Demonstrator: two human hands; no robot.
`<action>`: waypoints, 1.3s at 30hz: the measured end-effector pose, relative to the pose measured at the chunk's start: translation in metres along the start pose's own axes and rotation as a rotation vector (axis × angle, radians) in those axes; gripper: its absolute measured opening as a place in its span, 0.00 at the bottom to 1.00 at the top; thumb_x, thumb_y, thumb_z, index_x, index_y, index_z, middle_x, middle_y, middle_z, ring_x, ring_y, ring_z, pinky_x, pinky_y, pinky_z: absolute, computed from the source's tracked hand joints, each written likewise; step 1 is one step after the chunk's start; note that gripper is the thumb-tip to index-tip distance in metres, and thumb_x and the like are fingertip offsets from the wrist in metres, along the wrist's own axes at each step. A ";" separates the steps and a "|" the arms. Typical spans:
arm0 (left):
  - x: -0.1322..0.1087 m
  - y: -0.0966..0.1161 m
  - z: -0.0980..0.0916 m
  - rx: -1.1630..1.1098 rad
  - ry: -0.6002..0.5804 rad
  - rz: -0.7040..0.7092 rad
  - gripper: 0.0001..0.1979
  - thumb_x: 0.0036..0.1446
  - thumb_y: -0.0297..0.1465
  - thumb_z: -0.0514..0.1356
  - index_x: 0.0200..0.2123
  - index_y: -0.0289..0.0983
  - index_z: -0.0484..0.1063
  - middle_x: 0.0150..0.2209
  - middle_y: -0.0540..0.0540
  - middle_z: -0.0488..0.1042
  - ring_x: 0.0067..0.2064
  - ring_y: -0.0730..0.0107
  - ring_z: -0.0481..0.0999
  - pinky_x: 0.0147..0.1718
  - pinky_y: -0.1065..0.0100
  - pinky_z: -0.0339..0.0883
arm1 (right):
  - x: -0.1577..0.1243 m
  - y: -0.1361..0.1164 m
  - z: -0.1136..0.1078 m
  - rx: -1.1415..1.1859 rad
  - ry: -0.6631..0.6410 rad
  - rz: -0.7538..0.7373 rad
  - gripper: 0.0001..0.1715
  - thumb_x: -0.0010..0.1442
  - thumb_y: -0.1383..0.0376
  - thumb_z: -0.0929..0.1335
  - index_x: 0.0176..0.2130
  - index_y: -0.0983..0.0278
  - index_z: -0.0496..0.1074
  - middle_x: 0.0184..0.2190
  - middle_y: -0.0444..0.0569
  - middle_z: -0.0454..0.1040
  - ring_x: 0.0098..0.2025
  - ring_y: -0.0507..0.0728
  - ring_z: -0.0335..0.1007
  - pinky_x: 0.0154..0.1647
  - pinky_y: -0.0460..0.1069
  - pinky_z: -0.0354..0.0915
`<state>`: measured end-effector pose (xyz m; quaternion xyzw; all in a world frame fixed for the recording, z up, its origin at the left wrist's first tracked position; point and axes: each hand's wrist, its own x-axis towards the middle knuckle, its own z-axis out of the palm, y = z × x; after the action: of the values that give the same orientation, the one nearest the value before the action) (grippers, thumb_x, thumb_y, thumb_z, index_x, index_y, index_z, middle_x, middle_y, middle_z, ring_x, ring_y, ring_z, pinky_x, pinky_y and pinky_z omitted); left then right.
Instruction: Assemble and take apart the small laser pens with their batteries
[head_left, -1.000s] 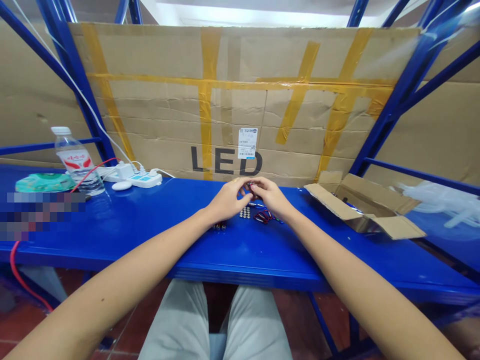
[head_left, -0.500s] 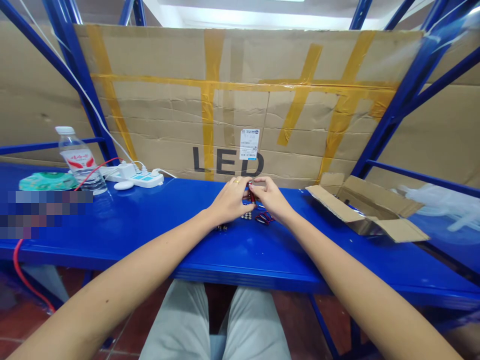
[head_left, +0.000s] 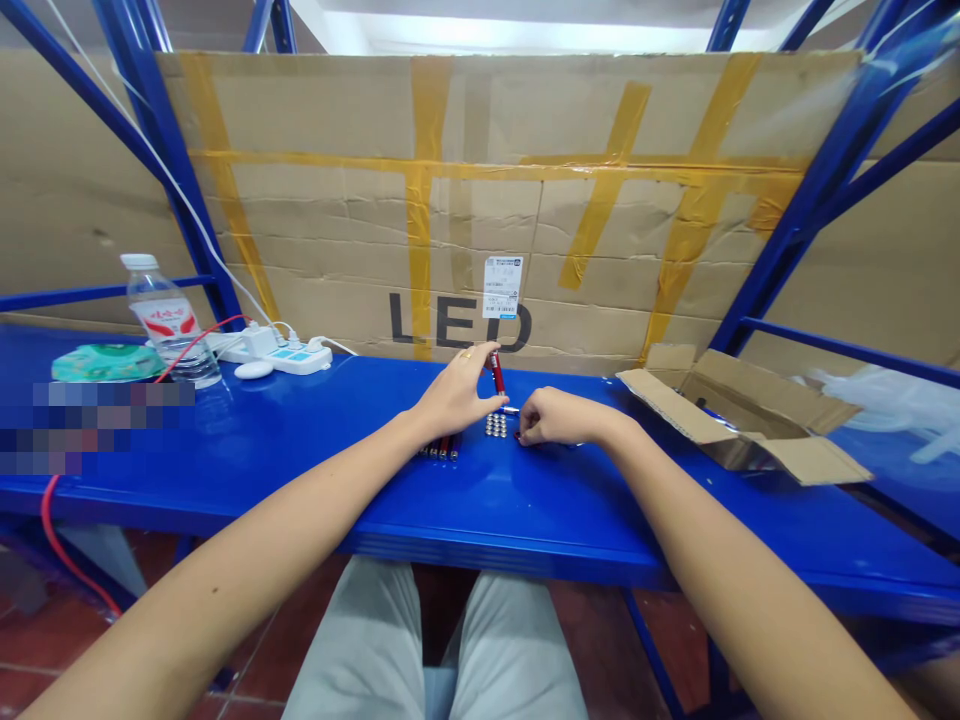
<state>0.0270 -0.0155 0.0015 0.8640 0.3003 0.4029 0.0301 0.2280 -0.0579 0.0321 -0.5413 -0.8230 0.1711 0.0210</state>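
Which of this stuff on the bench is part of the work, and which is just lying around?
Looks like part of the work:
red slim tube, held in the left hand
right hand, resting near it
silver button cells
row of tubes
short metal pin

Looks like it's just lying about:
water bottle
power strip
green packet
open cardboard box

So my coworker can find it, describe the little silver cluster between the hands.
On the blue shelf, straight below the printed LED on the cardboard, look between the left hand and right hand. There sits a tight block of small silver discs. Its shiny round tops differ from the dark rods lying just left of it.
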 end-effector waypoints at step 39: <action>0.008 0.026 0.007 -0.769 -0.096 -0.577 0.07 0.62 0.26 0.52 0.41 0.34 0.67 0.22 0.54 0.66 0.19 0.80 0.59 0.22 0.73 0.53 | 0.020 0.006 0.018 0.561 0.362 -0.277 0.20 0.67 0.66 0.55 0.58 0.62 0.54 0.30 0.44 0.64 0.26 0.52 0.61 0.31 0.49 0.64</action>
<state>0.0488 -0.0309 0.0098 0.6895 0.3552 0.4195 0.4716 0.2216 -0.0426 0.0103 -0.4192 -0.7925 0.2872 0.3373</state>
